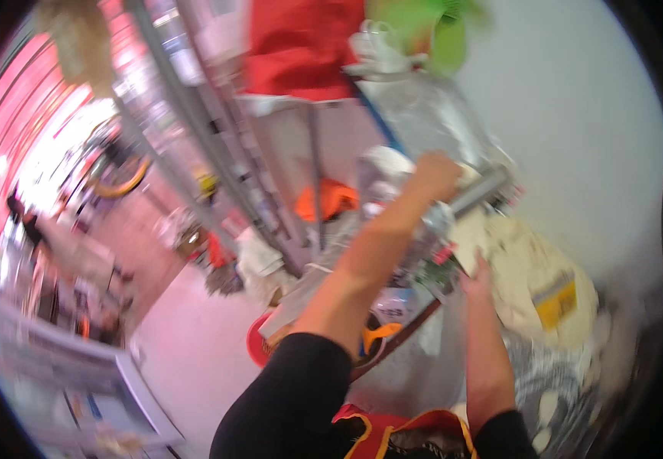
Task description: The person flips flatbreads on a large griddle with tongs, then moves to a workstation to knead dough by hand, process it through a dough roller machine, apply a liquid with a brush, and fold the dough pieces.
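Hands apart, left hand [436, 175] fisted at a metal rail [478, 191], right hand [478, 279] flat by cream sack [534, 279], red basin [258, 342] contents blurred

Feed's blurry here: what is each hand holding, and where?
Left hand is closed around something pale at the metal bar; too blurred to identify. Right hand looks empty.

The left hand [436, 174] reaches far forward to the surface [423, 115], above the right hand [478, 277]. The right hand rests just left of a big sack [538, 268]. A basket [259, 340] stands on the floor [186, 344] below the left forearm, left of the surface.
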Demonstrator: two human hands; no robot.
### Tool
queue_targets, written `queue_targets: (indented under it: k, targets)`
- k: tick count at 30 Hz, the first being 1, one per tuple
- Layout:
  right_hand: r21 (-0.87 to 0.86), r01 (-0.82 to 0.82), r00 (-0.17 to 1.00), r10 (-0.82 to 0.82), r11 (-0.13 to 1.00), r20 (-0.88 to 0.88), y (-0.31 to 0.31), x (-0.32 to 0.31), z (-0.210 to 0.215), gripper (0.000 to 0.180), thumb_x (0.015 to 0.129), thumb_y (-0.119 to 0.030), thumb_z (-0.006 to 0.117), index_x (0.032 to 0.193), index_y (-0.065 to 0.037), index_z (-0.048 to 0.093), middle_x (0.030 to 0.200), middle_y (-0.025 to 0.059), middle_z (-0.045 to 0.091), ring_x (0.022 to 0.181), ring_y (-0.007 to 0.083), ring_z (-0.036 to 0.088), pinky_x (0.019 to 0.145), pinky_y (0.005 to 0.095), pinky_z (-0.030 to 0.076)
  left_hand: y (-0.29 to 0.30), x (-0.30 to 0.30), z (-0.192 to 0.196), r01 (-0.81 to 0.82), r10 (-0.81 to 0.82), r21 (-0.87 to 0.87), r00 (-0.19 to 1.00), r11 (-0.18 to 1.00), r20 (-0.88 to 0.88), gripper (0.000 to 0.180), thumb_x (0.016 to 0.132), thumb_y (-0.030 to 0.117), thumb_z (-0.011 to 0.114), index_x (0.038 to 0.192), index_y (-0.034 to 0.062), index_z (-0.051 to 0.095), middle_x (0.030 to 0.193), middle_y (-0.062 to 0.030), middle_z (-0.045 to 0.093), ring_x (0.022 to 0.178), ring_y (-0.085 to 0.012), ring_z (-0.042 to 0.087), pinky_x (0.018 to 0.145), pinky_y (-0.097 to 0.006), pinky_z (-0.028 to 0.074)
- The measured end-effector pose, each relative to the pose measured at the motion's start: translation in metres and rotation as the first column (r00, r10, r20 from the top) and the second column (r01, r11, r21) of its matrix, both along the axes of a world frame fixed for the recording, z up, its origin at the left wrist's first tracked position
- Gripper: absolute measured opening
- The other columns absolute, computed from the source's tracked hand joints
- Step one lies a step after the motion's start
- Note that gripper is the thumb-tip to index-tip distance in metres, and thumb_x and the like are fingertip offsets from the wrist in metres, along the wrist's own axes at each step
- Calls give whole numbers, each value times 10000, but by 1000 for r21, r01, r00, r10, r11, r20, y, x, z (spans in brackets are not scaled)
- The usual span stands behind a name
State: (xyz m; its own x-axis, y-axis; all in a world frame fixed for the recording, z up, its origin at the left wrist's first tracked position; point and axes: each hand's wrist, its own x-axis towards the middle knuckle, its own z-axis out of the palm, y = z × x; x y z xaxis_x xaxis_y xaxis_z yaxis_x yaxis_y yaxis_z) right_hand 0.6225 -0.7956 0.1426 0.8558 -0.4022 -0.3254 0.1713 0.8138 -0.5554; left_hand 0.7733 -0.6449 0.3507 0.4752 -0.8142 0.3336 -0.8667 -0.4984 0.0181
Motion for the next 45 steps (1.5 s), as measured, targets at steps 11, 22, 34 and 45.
queue_targets:
  k: [11,22,34,45]
  targets:
    - [2,93,990,-92,996,-103,-22,-45,20,337,822,-155,570,1117,-24,473,1056,87,569,924,203,575,758,324,499,-3,-23,16,-114,94,-80,971,990,-220,230,722,209,555,936,171,631,966,-63,602,962,-242,527,823,-362,383]
    - [34,37,999,-37,999,-5,-38,-77,56,310,837,-128,539,1116,-13,472,1067,117,560,932,235,573,736,322,522,-23,-117,15,67,-198,-443,946,894,-257,190,724,225,559,855,88,576,903,-107,583,862,-296,542,729,-410,426]
    - [-133,23,1000,-23,991,0,-29,-119,104,293,814,-85,568,1082,7,493,1055,122,562,921,203,572,720,269,517,-95,-155,-161,-801,-755,-316,-239,509,-611,369,822,361,459,1024,70,563,905,-89,603,789,-227,582,649,-366,482]
    - [-175,-16,1000,14,984,-14,-27,-170,84,430,823,-87,547,1214,-8,386,1164,122,486,1032,223,506,858,343,455,-89,-117,-151,-901,-953,-406,-243,154,179,641,795,630,345,1062,83,545,1022,-93,589,929,-274,554,833,-440,421]
